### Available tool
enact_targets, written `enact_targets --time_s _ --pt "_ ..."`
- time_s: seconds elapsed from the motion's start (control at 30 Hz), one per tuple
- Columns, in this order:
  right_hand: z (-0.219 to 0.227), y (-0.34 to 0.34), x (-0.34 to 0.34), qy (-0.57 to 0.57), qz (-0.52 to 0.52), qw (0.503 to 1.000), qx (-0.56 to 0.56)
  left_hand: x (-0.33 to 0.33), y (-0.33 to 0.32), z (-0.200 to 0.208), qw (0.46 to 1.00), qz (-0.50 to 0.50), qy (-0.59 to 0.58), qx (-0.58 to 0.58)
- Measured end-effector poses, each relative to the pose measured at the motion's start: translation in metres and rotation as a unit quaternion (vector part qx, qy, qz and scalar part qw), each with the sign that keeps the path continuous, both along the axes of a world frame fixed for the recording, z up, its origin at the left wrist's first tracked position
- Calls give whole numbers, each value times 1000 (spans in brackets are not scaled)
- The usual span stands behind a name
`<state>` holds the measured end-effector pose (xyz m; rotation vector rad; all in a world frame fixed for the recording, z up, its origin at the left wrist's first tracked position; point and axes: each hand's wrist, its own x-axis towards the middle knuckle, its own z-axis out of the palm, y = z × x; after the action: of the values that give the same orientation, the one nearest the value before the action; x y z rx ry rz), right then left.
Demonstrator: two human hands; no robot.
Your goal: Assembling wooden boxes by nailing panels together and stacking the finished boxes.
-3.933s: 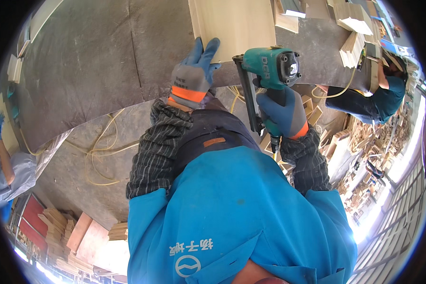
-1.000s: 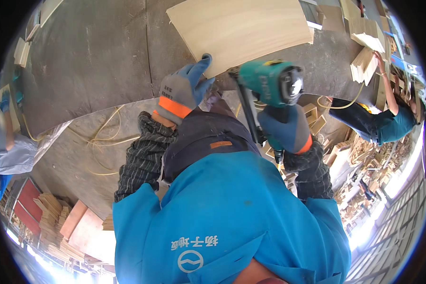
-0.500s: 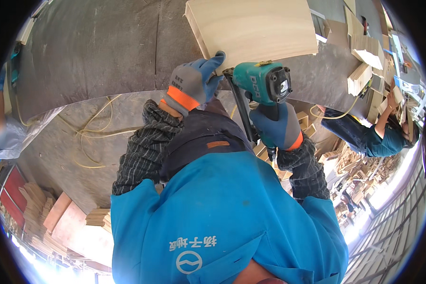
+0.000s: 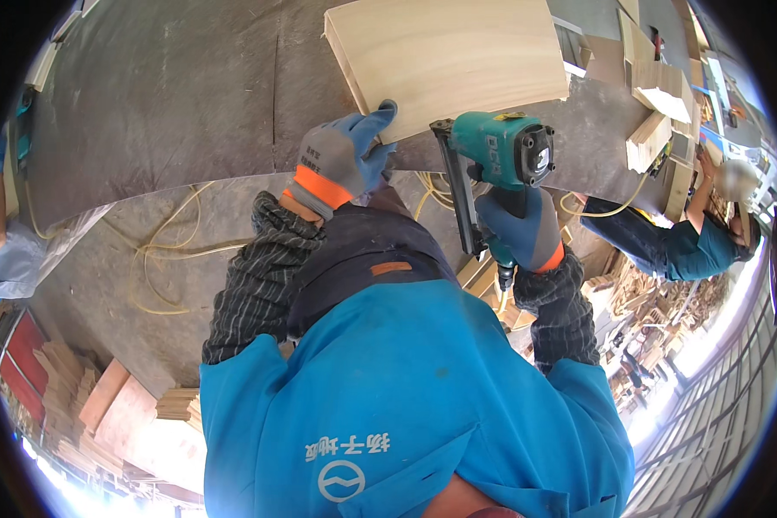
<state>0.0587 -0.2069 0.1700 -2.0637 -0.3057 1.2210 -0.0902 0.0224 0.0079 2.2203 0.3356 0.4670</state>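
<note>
A worker in a blue apron [image 4: 397, 380] stands at a dark workbench [image 4: 173, 104], both gloved hands raised to its near edge, forearms in striped sleeves reaching forward on either side of the body. The left hand [image 4: 341, 160] is at the near left corner of a pale wooden box [image 4: 449, 69] resting on the bench, wrist angled inward, fingers parted around the corner; whether they are clamped on it cannot be told. The right hand [image 4: 524, 226], wrist upright and elbow bent, is wrapped firmly around the handle of a teal nail gun [image 4: 492, 148], its long black magazine slanting back toward the worker. The tool's nose sits close by the box's front edge, though contact is unclear. A pale hose [image 4: 168, 252] loops across the floor to the left, while a co-worker in a green shirt [image 4: 704, 252] bends at the right and another person [image 4: 10, 263] appears at far left.
</note>
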Motion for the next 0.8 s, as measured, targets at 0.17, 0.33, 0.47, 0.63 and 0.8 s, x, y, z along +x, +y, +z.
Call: enact_targets --time_s 0.17,0.33,0.47,0.63,0.8 --pt "-4 -2 4 -16 -7 1000 12 2 0 -1 1000 -7 9 3" --pt "0 -3 8 -27 17 999 8 4 -1 1 1000 1 17 8" --pt "1 -16 12 -31 -32 999 9 7 3 5 999 -10 26 16" --pt "-7 -35 28 -49 -76 996 8 7 29 12 995 33 77 54" --pt "-10 -28 30 -48 -109 993 20 12 54 38 985 73 148 54"
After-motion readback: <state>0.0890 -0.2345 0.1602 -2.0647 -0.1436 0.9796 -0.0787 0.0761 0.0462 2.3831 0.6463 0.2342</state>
